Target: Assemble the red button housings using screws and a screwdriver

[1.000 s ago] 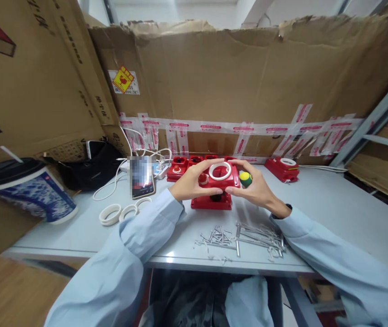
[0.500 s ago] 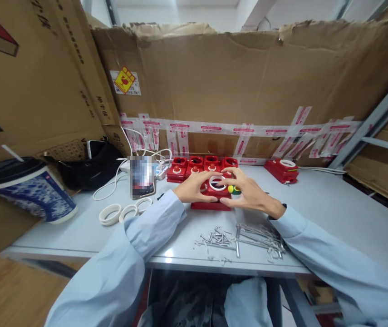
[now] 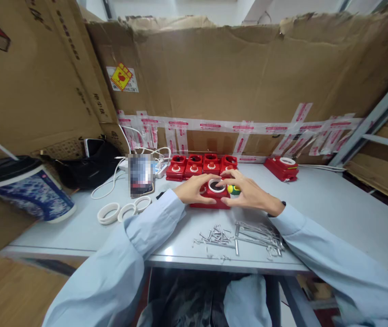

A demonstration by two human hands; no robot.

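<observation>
A red plastic housing (image 3: 210, 200) lies on the grey table (image 3: 333, 213) in front of me, with a white ring (image 3: 216, 185) seated on its top. My left hand (image 3: 195, 189) curls round the housing's left side. My right hand (image 3: 248, 191) presses on its right side, with a yellow-green screwdriver handle (image 3: 233, 189) tucked under the fingers. Both hands are closed on the housing.
Several matching red housings (image 3: 201, 165) stand in a row behind, another (image 3: 281, 167) at the right. Loose screws and long pins (image 3: 241, 235) lie near the front edge. White rings (image 3: 122, 211), a phone (image 3: 139, 176), cables, a black bag (image 3: 88, 164) and a paper cup (image 3: 23, 190) sit left. Cardboard walls surround.
The housing was lifted and tilted toward me a second ago; both hands have lowered it onto the table and now press on it.
</observation>
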